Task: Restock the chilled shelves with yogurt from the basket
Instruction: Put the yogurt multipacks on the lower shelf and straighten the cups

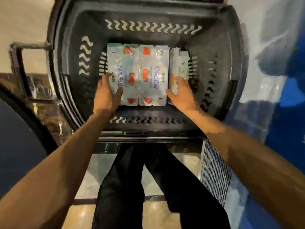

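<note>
A black plastic basket stands below me with yogurt packs lying flat on its floor. Two white strawberry yogurt packs lie side by side in the middle. A third pack with orange and green print stands on edge at their right. My left hand reaches in at the left side of the left pack, fingers straight along its edge and thumb on its top. My right hand reaches the right-hand pack, fingers spread over its near end. The picture is blurred, so a firm grip cannot be seen.
The basket's handle sticks out at the left. A white perforated grille and blue surfaces lie to the right. My dark trouser legs stand on a pale tiled floor below the basket.
</note>
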